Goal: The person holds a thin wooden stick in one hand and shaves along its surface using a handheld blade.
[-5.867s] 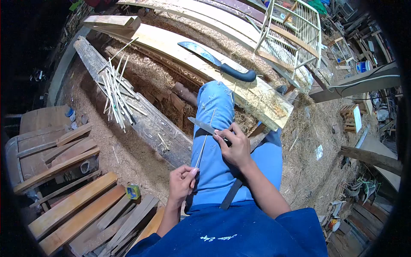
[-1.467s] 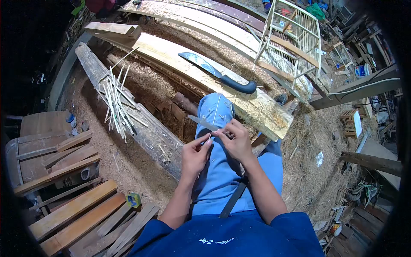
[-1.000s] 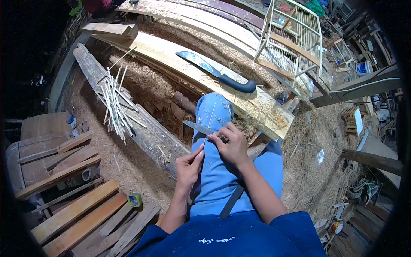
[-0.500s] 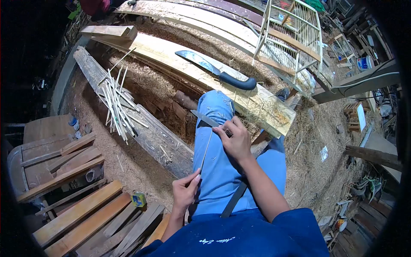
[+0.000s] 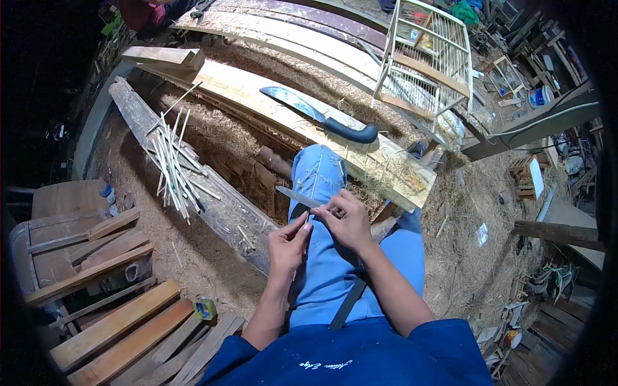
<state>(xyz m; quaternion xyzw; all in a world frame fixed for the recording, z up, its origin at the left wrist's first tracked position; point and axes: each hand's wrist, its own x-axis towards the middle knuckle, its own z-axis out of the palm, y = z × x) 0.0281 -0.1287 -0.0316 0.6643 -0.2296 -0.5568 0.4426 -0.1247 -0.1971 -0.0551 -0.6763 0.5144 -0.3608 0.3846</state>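
Note:
My right hand [image 5: 347,222] is closed around a knife, its narrow blade [image 5: 296,196] pointing left above my raised knee. The knife's handle is hidden by my fingers. Just below the blade, my left hand [image 5: 288,248] pinches a thin stick, mostly hidden now between the two hands. Both hands are close together over my blue trouser leg [image 5: 318,170]. Beyond the knee, a large knife with a black handle [image 5: 351,130] lies on a pale timber beam [image 5: 238,83]. A pile of thin sticks [image 5: 172,164] rests on a weathered plank [image 5: 222,209] to the left.
A wooden birdcage [image 5: 428,61] stands at the upper right. Cut boards [image 5: 119,321] and a yellow tape measure [image 5: 205,309] lie at the lower left. Shavings [image 5: 463,257] cover the ground. Part of another person [image 5: 140,14] shows at the top left.
My left hand has moved up and closer to the right hand, and the long visible length of the stick is now mostly hidden. The view has shifted slightly.

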